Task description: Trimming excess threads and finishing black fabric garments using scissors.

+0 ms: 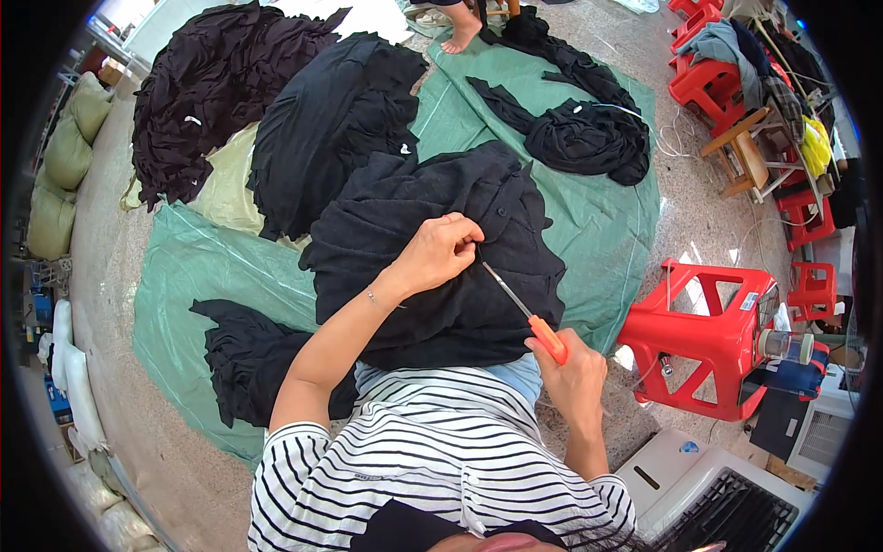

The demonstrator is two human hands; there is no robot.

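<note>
A heap of black cloth [414, 221] lies across my lap, with a small round button-like spot near its right side. My left hand [441, 248] is closed in a pinch on this fabric near the middle. In my right hand [572, 377] is a slim tool with an orange handle [549, 339] and a long, thin metal shaft [509, 291]. Its tip points up and left, close to the fingers of my left hand. Whether the tip touches the cloth I cannot tell. The tool's exact kind is not clear.
Green sheeting [221, 276] covers the floor, bearing a black cloth pile [336, 129], a dark brown pile [221, 83] and a black bundle [589, 138]. A red plastic stool [704, 276] stands at right, near a white appliance [717, 488]. Another person's bare foot [462, 35] shows at the far edge.
</note>
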